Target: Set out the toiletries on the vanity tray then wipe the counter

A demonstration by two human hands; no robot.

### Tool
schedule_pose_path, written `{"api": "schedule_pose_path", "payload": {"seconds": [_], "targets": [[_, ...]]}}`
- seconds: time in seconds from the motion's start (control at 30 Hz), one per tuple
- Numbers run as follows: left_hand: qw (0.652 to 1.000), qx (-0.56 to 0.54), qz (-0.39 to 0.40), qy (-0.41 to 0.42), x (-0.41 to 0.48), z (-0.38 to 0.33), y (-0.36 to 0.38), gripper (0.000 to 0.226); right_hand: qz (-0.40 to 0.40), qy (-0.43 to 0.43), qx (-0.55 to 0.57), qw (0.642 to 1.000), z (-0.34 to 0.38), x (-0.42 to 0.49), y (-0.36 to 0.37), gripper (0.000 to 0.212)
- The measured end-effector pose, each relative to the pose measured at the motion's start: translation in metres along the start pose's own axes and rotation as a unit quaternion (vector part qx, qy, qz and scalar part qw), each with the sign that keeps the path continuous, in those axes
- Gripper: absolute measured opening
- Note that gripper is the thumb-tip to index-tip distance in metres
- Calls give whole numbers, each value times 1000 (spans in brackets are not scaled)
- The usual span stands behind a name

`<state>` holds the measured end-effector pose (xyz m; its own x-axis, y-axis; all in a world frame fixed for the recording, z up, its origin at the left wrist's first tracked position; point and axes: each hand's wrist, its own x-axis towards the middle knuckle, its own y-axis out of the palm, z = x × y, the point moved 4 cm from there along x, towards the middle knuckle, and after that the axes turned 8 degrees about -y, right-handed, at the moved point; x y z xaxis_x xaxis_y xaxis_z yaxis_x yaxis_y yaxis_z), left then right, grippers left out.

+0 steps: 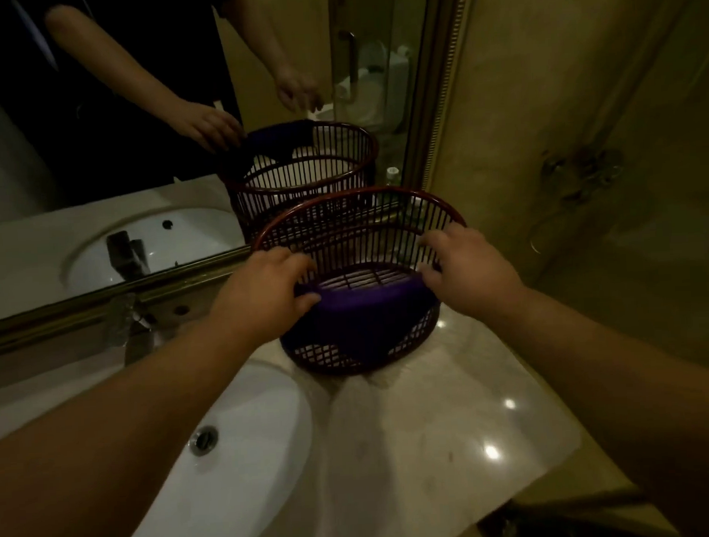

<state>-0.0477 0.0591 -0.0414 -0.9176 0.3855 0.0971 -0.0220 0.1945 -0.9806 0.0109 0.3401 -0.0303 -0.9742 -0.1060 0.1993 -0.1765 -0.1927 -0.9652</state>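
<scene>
Basket (406,339) (one), left hand (269,287), right hand (465,262)

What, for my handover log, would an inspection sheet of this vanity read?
Surface: pale glossy counter, lights reflected.
Job's things: dark slatted basket on counter, purple cloth draped over its near rim; toiletries hard to tell behind it.
Clutter: nothing seen.
Hands: left hand and right hand each grip the cloth's ends.
Cables: nothing seen.
Surroundings: white sink and faucet left, mirror behind, wall right.
</scene>
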Motion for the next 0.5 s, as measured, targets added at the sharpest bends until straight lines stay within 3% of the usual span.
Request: {"api": "schedule_pose_path", "payload": {"seconds": [0.1, 0.17, 0.37, 0.5], "targets": [[997, 8, 71, 25, -2, -8, 13, 33, 91, -107, -19, 990, 16, -7, 24, 41], [995, 12, 94, 21, -1, -7, 14, 29, 109, -141, -47, 983, 19, -7, 31, 37], [995, 23, 97, 27, 0, -12, 9, 27, 101, -140, -37, 984, 22, -6, 29, 35], [997, 44, 52, 35, -5, -17, 3, 47, 71, -99, -7, 993, 22, -16, 17, 54]]}}
